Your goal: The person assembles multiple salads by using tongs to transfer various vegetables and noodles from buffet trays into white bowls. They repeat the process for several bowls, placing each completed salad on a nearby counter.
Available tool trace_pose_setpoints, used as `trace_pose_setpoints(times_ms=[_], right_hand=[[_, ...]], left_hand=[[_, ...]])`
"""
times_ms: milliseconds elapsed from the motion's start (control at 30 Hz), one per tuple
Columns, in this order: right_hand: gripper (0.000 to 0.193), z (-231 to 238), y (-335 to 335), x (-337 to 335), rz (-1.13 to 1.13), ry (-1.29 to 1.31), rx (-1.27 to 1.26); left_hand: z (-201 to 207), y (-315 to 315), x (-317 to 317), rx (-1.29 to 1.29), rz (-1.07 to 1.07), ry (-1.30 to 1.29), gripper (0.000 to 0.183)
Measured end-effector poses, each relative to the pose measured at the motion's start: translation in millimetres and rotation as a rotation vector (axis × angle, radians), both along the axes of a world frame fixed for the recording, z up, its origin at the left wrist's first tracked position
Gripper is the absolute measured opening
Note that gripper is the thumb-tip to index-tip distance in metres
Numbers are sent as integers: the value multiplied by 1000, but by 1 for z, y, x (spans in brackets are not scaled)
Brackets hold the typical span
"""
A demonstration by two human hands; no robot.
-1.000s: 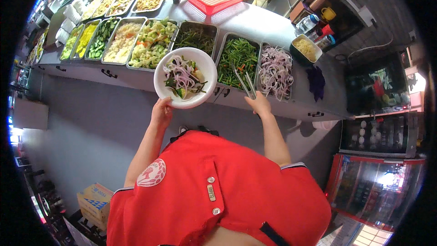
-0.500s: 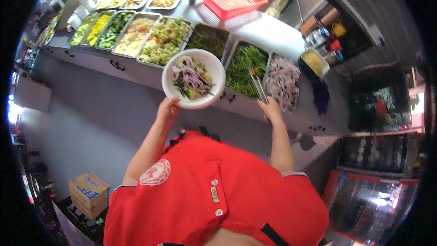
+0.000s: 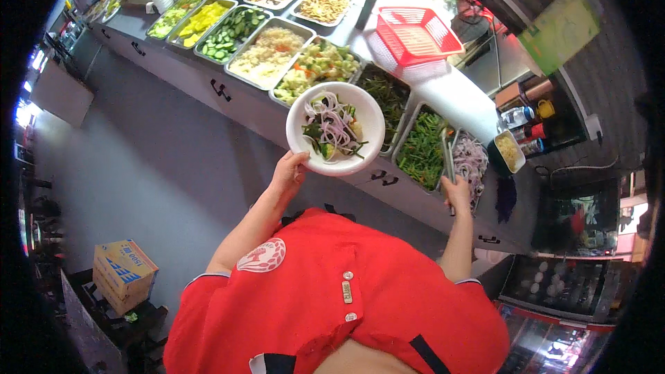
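Note:
My left hand (image 3: 289, 169) is closed on the rim of a white bowl (image 3: 296, 119), held up in front of the counter. In the bowl lie sliced purple onion (image 3: 331, 121), dark green strips and some pale vegetable pieces. My right hand (image 3: 457, 194) grips metal tongs (image 3: 448, 158), which point away from me. Their tips are over the border between a tray of cut green vegetables with orange bits (image 3: 421, 147) and a tray of sliced purple onion (image 3: 471, 161). Whether the tongs pinch any food is too small to tell.
Several metal trays of food line the counter, among them cucumber slices (image 3: 234, 32) and a mixed vegetable tray (image 3: 318, 66). Behind them stands a red plastic basket (image 3: 419, 34). A dark tub of shredded food (image 3: 509, 152) is at the right. A cardboard box (image 3: 125, 275) sits low left.
My view has turned, so the counter sits lower and further right. The tongs have shifted from over the green vegetables toward the onion tray's edge. The bowl stays in my left hand.

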State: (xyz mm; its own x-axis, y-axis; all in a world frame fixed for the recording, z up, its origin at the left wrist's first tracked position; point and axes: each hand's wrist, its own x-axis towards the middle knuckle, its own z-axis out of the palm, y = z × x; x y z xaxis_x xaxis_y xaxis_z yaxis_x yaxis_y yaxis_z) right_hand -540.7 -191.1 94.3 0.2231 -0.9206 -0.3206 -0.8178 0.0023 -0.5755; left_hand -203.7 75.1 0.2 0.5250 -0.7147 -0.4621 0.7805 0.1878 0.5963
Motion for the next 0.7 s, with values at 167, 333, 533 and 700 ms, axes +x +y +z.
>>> trace_pose_setpoints(times_ms=[167, 333, 533, 700], right_hand=[[23, 91, 61, 99, 23, -109, 33], [22, 155, 129, 238, 230, -255, 190], [25, 152, 188, 406, 522, -150, 448], [37, 99, 182, 490, 725, 26, 431]], left_hand=[[38, 51, 83, 102, -48, -33, 26], [47, 89, 171, 172, 27, -80, 27], [38, 132, 272, 135, 103, -113, 26], [22, 132, 304, 152, 191, -75, 27]])
